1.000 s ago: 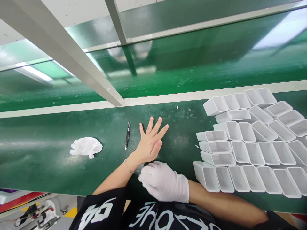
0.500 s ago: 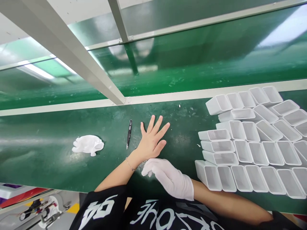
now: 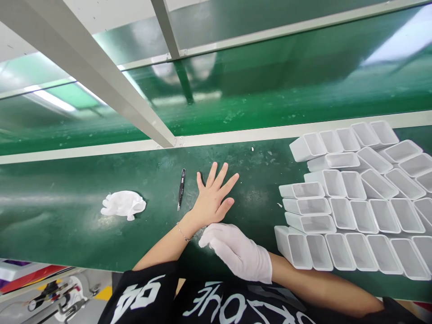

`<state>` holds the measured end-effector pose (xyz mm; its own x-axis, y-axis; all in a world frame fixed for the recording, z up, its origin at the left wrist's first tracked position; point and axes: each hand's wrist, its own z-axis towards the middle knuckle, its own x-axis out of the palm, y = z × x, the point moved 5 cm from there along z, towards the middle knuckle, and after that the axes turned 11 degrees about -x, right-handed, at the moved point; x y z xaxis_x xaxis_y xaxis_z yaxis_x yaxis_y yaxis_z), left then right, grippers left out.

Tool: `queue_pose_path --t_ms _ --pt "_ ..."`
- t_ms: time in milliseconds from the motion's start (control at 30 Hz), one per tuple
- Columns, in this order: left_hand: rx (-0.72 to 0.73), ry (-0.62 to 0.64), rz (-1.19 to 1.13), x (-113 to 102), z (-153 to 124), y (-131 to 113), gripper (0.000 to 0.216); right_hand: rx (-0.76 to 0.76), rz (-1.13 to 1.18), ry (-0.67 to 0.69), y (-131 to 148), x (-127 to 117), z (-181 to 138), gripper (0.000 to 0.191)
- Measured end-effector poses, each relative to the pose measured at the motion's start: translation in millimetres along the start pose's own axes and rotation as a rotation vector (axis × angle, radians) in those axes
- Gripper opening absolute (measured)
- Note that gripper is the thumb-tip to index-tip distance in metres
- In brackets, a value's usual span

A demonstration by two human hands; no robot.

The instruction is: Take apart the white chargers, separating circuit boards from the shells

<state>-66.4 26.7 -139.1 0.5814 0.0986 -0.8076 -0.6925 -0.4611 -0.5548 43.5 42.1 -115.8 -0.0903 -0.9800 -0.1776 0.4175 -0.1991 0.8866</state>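
My left hand (image 3: 211, 198) is bare and lies palm down on the green table, fingers spread wide, holding nothing. A thin bracelet (image 3: 182, 231) circles its wrist. Just below it, close to the wrist, my right hand (image 3: 238, 252) wears a white glove. Its fingers are curled together and point left; whether anything is inside them is hidden. Left of my bare hand, black tweezers (image 3: 181, 189) lie with their tips toward me. Farther left rests a crumpled white glove (image 3: 123, 204).
Several rows of white rectangular plastic containers (image 3: 341, 213), openings facing me, fill the table's right side. A pale metal rail (image 3: 236, 136) runs along the back edge, where a slanting post (image 3: 135, 110) meets it. Small white scraps (image 3: 252, 149) dot the green tabletop (image 3: 67, 189).
The gloved fingers of my right hand have curled slightly. My left hand, the tweezers and the containers keep their places.
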Motion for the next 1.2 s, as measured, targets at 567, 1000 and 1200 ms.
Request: queue_pose_path --t_ms 567,1000,1200 --pt "-0.019 -0.035 -0.022 -2.4 0.9 -0.1 0.08 -0.007 -0.182 0.215 -3.5 14.4 -2.0 0.039" --pt "-0.029 -0.108 -0.34 -15.6 -2.2 2.4 0.075 -0.023 -0.23 0.256 -2.7 16.1 -2.4 0.037" --pt "-0.049 -0.123 -0.857 -24.3 5.9 16.5 0.075 -0.034 -0.255 0.255 -1.3 16.4 -0.7 0.037"
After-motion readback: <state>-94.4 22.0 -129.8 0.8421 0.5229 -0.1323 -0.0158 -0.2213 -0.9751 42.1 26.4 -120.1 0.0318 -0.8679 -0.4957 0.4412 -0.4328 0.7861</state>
